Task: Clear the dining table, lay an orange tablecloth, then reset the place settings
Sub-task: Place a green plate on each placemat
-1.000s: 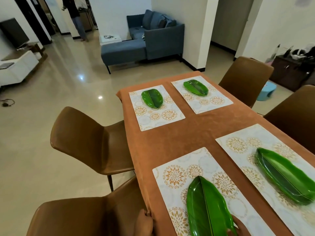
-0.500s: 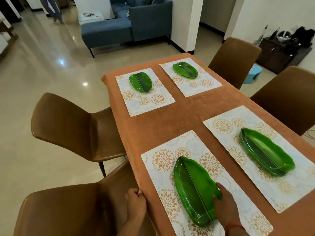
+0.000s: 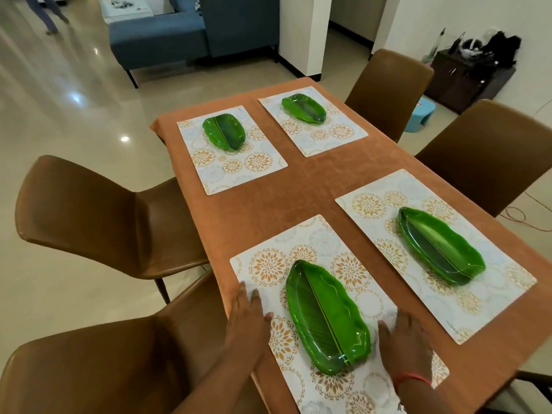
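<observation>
Left hand (image 3: 248,321) lay flat on the left part of the near placemat (image 3: 334,294), fingers straight and spread, holding nothing, just pressing down. Right hand (image 3: 403,345) was flat too, on the mat's right part just beside the near leaf plate (image 3: 325,315); fingers extended, thumb side close to the plate rim, contact with the rim unclear. A red band sat on the right wrist.

The plate lay between both hands, long axis slanted across the mat. Probably a final squaring-up of this setting.

Risks: the mat looked thin and smooth on the orange tablecloth (image 3: 283,201), so a push from either palm could slide mat and plate together and skew the setting, or ruck the cloth toward the table edge by the left hand. A glossy plate could skate off-centre if nudged.

Tablecloth was brownish orange, textured, spread flat across the whole top and draped over the far-left corner. Second near placemat (image 3: 433,252) to the right carried its own leaf plate (image 3: 439,246). Two far placemats (image 3: 230,150) (image 3: 313,121) each held a green plate too. Mats were pale with orange floral roundels. Brown chairs (image 3: 89,210) stood around.
</observation>
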A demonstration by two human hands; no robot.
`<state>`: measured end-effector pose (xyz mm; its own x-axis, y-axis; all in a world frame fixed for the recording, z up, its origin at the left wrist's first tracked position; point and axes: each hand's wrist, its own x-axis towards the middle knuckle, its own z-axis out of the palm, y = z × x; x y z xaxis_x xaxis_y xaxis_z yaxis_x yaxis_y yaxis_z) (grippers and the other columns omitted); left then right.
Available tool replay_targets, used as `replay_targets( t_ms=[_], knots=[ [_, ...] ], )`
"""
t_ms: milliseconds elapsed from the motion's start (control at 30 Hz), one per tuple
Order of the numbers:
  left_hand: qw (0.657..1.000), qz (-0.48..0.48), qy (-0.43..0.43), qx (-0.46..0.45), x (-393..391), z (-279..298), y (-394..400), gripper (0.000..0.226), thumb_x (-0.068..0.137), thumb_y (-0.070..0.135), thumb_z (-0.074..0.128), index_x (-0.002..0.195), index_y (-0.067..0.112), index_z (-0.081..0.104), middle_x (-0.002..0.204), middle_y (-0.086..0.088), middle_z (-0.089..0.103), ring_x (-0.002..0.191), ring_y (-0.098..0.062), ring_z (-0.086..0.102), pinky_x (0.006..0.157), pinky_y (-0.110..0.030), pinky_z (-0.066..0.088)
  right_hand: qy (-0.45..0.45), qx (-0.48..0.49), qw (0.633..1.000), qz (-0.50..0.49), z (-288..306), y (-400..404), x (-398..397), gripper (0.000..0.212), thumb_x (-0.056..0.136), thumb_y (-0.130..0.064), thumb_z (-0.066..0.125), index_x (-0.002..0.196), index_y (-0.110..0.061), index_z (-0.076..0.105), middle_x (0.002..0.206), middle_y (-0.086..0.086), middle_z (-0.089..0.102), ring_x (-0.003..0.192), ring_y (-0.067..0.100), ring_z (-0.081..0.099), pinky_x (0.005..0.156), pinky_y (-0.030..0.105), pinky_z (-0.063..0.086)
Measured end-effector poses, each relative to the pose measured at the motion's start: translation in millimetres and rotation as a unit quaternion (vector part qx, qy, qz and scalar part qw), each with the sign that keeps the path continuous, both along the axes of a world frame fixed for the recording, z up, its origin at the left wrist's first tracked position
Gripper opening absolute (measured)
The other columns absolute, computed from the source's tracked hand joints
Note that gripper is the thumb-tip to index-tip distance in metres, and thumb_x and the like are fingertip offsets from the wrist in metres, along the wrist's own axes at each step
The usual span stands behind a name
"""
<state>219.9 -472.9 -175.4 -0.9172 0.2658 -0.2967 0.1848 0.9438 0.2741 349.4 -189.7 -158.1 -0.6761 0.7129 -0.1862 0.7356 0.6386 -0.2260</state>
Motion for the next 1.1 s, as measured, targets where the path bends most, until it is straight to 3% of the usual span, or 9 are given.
replay_targets(
  t_ms=[67, 167, 300, 600, 800, 1100],
  knots=[
    [1.0, 0.019, -0.003, 0.005, -1, 2, 1, 0.071, 0.102, 0.049, 0.043, 0.158, 0.013, 0.018, 0.166, -0.011, -0.001, 0.153, -0.031, 0.0, 0.124, -0.041, 0.018, -0.021, 0.009, 1.0, 0.005, 3, 14, 0, 0.055, 0.095, -0.041, 0.055, 0.139, -0.01, 0.044, 0.136, 0.016, 0.049, 0.123, 0.034, 0.047, 0.103, 0.046, 0.042],
    [0.999, -0.008, 0.022, -0.035, -6, 3, 3, 0.07, 0.103, 0.05, 0.039, 0.158, 0.012, 0.017, 0.166, -0.013, 0.003, 0.153, -0.031, 0.001, 0.125, -0.04, 0.012, -0.043, -0.002, 0.999, 0.018, 7, 25, -4, 0.048, 0.095, -0.041, 0.055, 0.136, -0.02, 0.047, 0.132, 0.01, 0.051, 0.119, 0.03, 0.051, 0.097, 0.041, 0.047],
    [0.996, -0.027, 0.042, -0.07, -20, 3, 2, 0.071, 0.103, 0.05, 0.038, 0.159, 0.011, 0.017, 0.166, -0.012, 0.008, 0.154, -0.032, 0.002, 0.126, -0.044, 0.01, 0.01, -0.07, 0.997, -0.01, 4, 37, -13, 0.029, 0.094, -0.021, 0.061, 0.123, -0.016, 0.057, 0.121, 0.012, 0.061, 0.106, 0.031, 0.059, 0.085, 0.037, 0.049],
    [0.994, -0.011, 0.043, -0.098, -32, 4, 1, 0.071, 0.104, 0.052, 0.034, 0.159, 0.013, 0.012, 0.167, -0.01, 0.007, 0.154, -0.031, -0.001, 0.126, -0.044, 0.008, 0.073, -0.095, 0.993, -0.022, -6, 39, -30, 0.026, 0.092, -0.012, 0.062, 0.118, -0.013, 0.065, 0.115, 0.014, 0.065, 0.101, 0.033, 0.061, 0.085, 0.038, 0.051],
    [0.995, 0.007, 0.016, -0.095, -30, 4, 5, 0.073, 0.104, 0.052, 0.034, 0.16, 0.013, 0.008, 0.168, -0.011, 0.0, 0.154, -0.031, -0.005, 0.126, -0.046, 0.005, 0.086, -0.083, 0.993, -0.008, -14, 44, -35, 0.024, 0.091, -0.01, 0.063, 0.114, -0.015, 0.065, 0.109, 0.012, 0.065, 0.093, 0.03, 0.061, 0.077, 0.035, 0.05],
    [0.99, -0.053, -0.051, -0.118, 11, 5, -4, 0.083, 0.1, 0.057, 0.04, 0.16, 0.018, -0.002, 0.167, -0.01, -0.014, 0.154, -0.029, -0.015, 0.124, -0.045, -0.002, 0.093, -0.097, 0.99, 0.039, -15, 52, -33, 0.029, 0.093, -0.014, 0.062, 0.121, -0.018, 0.061, 0.119, 0.009, 0.062, 0.104, 0.028, 0.06, 0.083, 0.036, 0.052]
  ],
)
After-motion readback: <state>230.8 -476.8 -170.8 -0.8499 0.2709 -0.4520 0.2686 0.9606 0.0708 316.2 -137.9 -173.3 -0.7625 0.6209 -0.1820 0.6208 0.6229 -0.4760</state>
